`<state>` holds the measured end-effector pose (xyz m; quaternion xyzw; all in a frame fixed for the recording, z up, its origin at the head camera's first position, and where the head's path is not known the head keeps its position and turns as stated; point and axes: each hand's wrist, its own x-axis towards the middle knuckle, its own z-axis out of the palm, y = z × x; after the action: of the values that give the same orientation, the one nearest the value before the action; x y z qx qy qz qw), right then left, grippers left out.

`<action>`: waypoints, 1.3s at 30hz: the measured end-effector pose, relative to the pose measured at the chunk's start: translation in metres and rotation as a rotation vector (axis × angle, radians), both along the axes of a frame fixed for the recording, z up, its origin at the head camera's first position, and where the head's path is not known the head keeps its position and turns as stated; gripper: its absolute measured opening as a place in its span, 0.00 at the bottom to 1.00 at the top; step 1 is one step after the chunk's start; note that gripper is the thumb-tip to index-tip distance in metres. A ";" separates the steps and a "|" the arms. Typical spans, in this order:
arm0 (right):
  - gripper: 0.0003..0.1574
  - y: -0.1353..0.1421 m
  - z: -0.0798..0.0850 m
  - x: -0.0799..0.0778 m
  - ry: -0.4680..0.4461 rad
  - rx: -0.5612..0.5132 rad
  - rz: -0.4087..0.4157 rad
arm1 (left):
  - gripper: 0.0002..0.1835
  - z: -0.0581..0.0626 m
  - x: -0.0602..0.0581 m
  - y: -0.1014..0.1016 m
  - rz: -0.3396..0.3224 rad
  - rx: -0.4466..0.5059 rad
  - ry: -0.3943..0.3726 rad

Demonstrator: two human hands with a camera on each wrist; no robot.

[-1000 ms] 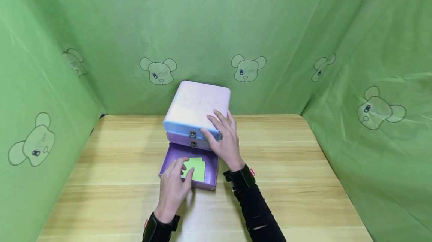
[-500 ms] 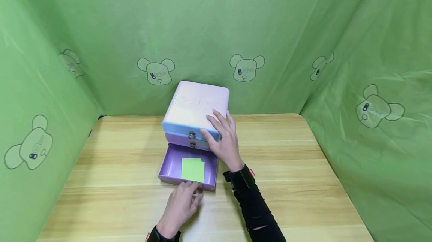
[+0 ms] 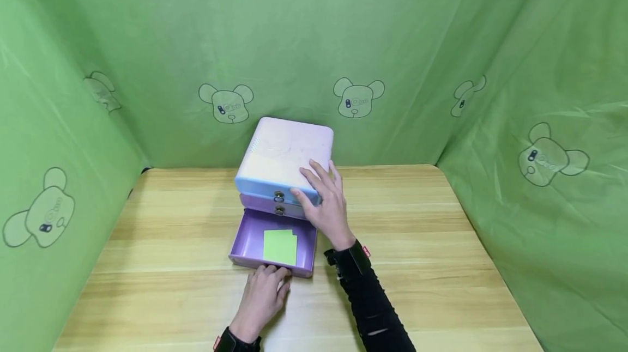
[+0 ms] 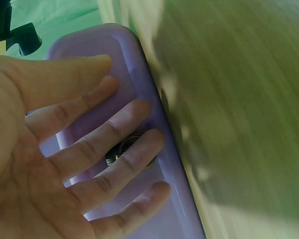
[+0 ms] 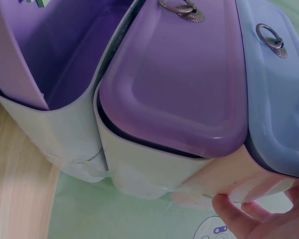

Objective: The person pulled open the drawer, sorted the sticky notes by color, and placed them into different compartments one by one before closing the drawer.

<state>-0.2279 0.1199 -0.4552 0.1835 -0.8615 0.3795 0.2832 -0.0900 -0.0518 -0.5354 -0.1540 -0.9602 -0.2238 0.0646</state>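
Observation:
A small chest of drawers with a pale top stands against the back cloth. Its bottom purple drawer is pulled out, with light green paper notes lying flat inside. My left hand is at the front of this drawer; the left wrist view has its fingers extended against the purple drawer front, over a metal ring pull. With spread fingers, my right hand rests on the chest's right front corner, thumb near the blue top drawer. The middle purple drawer is closed.
The wooden table carries the chest at its back edge. Green cloth with bear-head drawings encloses the table at the back and on both sides.
My left hand has come out from above the green notes and moved down to the drawer's front. The notes stay in the drawer. My right hand keeps its place on the chest.

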 end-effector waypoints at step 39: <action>0.31 0.000 0.001 0.001 0.020 -0.005 0.007 | 0.16 -0.007 -0.050 0.011 -0.017 -0.019 0.107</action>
<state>-0.2270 0.1197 -0.4546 0.1898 -0.8570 0.3807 0.2910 -0.1395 -0.0410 -0.5426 -0.1743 -0.9562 -0.2065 0.1123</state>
